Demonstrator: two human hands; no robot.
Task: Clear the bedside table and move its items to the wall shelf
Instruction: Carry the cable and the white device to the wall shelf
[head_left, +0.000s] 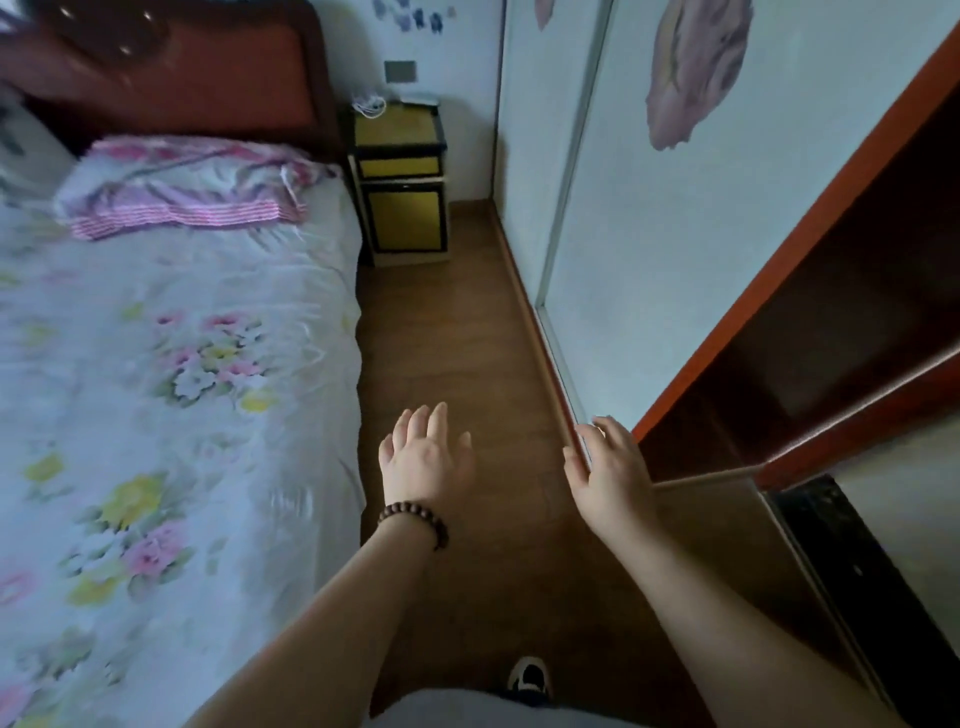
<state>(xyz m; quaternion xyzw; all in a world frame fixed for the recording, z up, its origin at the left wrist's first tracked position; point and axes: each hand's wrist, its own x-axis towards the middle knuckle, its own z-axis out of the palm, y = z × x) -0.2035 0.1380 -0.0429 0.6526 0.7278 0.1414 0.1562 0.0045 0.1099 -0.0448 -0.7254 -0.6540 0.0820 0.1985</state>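
No writing or label is readable anywhere. The bed (171, 364) with its floral sheet fills my left; its edge and the sliding wardrobe door (675, 218) on my right bound a strip of wooden floor (457, 332) leading to the bedside table (399, 182) at the far wall. On its worktop lie a white cable (370, 106) and a flat pale item, too blurred to name. The dark wall shelf (831, 332) opens at my right. My left hand (423, 457) and right hand (610, 467) hover spread, holding nothing.
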